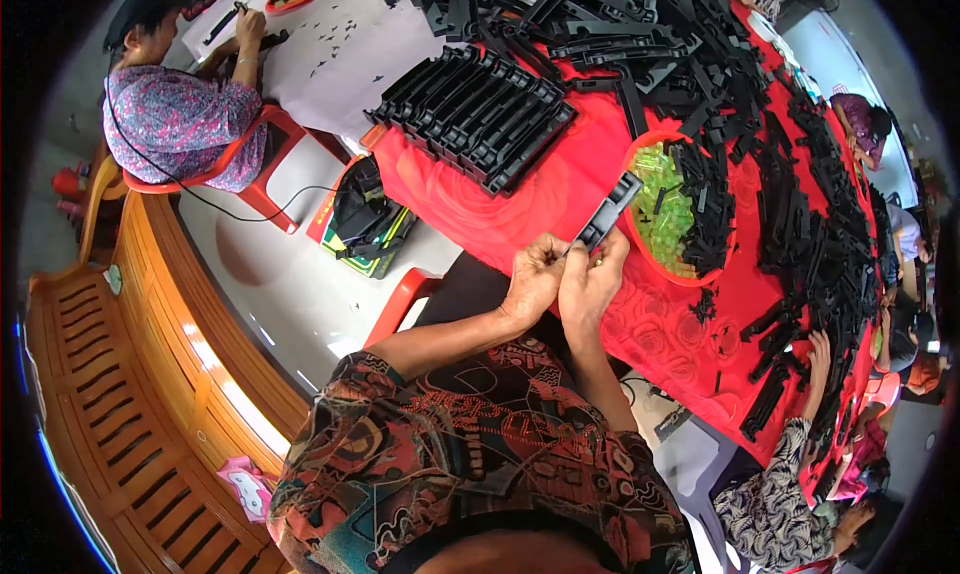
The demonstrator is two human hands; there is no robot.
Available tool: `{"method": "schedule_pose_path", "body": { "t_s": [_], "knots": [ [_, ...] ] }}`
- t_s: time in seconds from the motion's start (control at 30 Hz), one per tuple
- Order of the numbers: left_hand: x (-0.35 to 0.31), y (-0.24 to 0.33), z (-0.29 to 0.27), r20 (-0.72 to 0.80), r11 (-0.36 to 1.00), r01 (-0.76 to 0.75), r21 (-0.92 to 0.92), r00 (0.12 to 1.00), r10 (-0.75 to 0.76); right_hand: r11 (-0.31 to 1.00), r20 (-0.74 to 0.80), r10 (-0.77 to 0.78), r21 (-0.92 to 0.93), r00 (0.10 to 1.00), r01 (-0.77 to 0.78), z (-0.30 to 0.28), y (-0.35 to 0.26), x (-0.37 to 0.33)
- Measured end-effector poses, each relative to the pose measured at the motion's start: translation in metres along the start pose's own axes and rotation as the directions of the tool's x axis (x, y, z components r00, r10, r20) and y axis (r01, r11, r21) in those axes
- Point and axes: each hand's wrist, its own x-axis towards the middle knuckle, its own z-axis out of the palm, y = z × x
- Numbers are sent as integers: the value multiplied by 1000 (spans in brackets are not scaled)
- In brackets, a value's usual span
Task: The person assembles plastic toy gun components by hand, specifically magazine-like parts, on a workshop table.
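A long black plastic part (610,212) with a channelled, slotted face is held over the table's near edge, its far end pointing up and right. My right hand (590,286) is closed around its near end, thumb on top. Right beside it, my left hand (535,282) is closed in a pinch with its fingertips against that same end; what small thing they pinch, if any, is hidden. Just beyond the part stands an orange-rimmed basin (634,164) holding yellow-green small pieces (660,209) and small black pieces (708,214).
A stack of black parts (475,119) lies in rows on the red tablecloth (660,344). Loose black parts (640,34) heap across the far and right sides. One person (185,114) sits far left; a co-worker's hand (819,364) reaches in at right. A wooden bench (190,344) stands left.
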Motion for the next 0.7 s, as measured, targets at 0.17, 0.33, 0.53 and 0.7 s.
{"method": "schedule_pose_path", "body": {
  "t_s": [0.17,0.33,0.53,0.7],
  "knots": [
    [1,-5,10,-47,997,17,-80,999,-21,991,32,74,-116,997,-69,-4,2,12],
    [3,-8,0,20,997,69,-37,997,-69,983,70,83,-169,994,-70,-6,11,10],
    [-3,10,-24,366,918,-153,367,930,8,996,105,35,-88,994,-26,-17,17,11],
    [-6,35,-29,382,930,-145,339,924,5,999,148,25,-30,989,-21,-25,22,16]
  ]
}}
